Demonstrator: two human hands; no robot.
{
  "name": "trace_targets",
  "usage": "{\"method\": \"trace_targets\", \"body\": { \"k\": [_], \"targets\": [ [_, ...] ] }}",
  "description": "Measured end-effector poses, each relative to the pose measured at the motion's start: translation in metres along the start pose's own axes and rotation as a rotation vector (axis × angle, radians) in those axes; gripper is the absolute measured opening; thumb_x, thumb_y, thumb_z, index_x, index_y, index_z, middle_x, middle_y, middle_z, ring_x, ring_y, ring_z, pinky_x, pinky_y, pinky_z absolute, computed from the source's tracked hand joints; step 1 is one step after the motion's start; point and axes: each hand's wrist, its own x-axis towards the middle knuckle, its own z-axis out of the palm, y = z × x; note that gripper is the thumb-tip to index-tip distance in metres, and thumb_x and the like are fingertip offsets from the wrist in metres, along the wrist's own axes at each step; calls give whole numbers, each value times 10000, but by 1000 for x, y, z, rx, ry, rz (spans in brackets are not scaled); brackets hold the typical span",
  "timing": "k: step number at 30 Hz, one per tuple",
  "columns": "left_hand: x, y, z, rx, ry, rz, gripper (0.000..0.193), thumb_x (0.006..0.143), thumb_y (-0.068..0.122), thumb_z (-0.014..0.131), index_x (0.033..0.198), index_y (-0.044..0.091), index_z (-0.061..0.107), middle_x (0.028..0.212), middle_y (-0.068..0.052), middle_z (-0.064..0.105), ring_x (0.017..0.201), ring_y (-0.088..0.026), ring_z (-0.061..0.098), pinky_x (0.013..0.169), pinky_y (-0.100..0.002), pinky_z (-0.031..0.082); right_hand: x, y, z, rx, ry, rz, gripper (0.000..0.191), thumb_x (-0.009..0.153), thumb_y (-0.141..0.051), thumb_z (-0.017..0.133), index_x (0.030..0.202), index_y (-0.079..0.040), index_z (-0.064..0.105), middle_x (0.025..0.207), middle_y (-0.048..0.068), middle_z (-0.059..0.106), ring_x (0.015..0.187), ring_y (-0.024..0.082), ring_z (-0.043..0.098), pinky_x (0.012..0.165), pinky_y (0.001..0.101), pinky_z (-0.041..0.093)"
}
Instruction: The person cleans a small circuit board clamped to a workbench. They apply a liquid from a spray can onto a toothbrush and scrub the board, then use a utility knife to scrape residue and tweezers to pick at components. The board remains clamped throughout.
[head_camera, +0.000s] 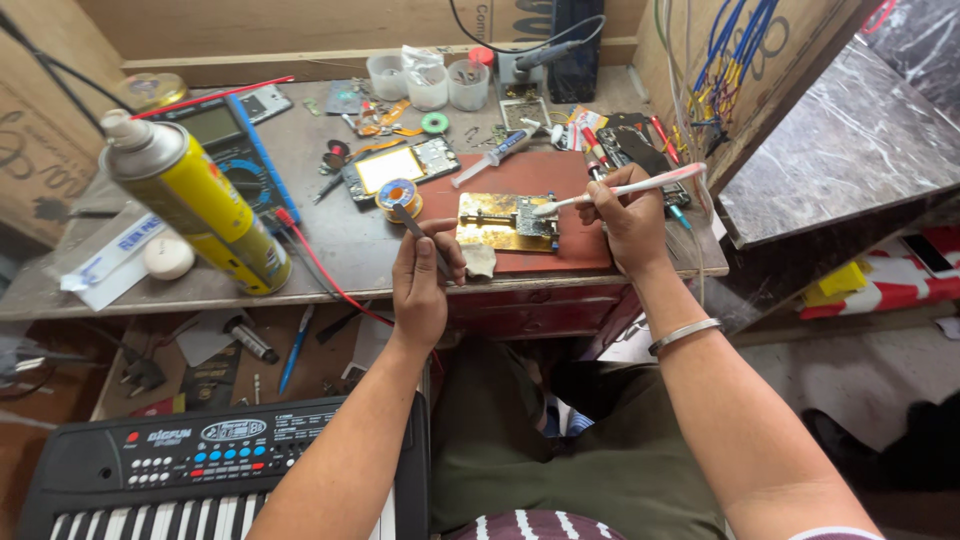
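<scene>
At the far left of the frame a yellow spray can (190, 205) is standing tilted in the foreground, with a blue multimeter (232, 150) lying behind it and its red lead trailing across the grey surface (350, 245). In the lower left corner a small black keyboard (200, 465) is sitting below the surface's edge.

Moving toward the centre, the left hand (420, 285) is hovering over the front edge of the surface, its grip closing on a thin dark tool, probably tweezers (418, 228), whose tip is pointing up toward a small solder spool (399, 193). Just beside the hand a crumpled scrap of wipe (480, 260) is lying at the edge of the red mat (560, 200).

On that mat, at the middle of the frame, a brass-coloured holder (490, 232) is clamping a small circuit board (530, 212). The right hand (630, 225) is gripping a white toothbrush (620, 190) tightly by the handle, and the bristled head is resting on the board's right end.

Judging by this, the step in hand is scrubbing the board clean while the left hand is waiting with its tool. The next move seems to be calling for light, short strokes that are keeping the bristles on the board without shifting it in the holder, and for the tweezers to be staying clear of the brush's path.

At upper centre, clear plastic cups (430, 82) are standing by the wall.
</scene>
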Motion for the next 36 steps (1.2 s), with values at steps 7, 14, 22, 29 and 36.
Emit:
{"method": "trace_targets", "body": {
  "k": [7, 14, 22, 29, 36],
  "targets": [
    [-1, 22, 24, 185, 13, 84, 377, 1162, 310, 383, 1272, 10, 584, 899, -33, 578, 786, -103, 543, 740, -256, 487, -7, -20, 4, 2, -7, -60, 160, 1015, -78, 663, 986, -23, 515, 847, 127, 703, 718, 148, 666, 661, 279, 557],
    [0, 32, 41, 185, 87, 72, 385, 1152, 330, 381, 1237, 24, 598, 896, -19, 574, 785, -98, 542, 731, -267, 531, -12, -27, 0, 45, -8, -65, 157, 1013, -95, 669, 988, -18, 536, 859, 119, 703, 725, 148, 680, 679, 289, 591],
    [3, 22, 42, 187, 172, 49, 376, 1155, 323, 367, 1235, 34, 594, 900, -15, 570, 785, -94, 535, 726, -261, 517, -4, -8, -12, 52, 19, 12, 160, 1014, -119, 672, 1012, -23, 545, 871, 107, 711, 722, 140, 681, 673, 280, 587],
    [6, 4, 34, 90, 195, 43, 342, 1159, 311, 390, 1218, 37, 586, 916, -43, 572, 794, -110, 531, 752, -274, 510, 4, 19, -30, 162, 40, 46, 138, 1028, -112, 661, 1051, -23, 558, 904, 118, 700, 772, 155, 688, 704, 289, 577],
    [6, -4, 25, 133, 216, 35, 355, 1152, 341, 390, 1175, 47, 589, 899, -44, 588, 780, -107, 543, 727, -266, 498, 11, 33, -39, 248, 32, 100, 121, 1028, -101, 644, 1063, -28, 554, 916, 126, 710, 769, 165, 690, 701, 293, 573]
  ]
}}
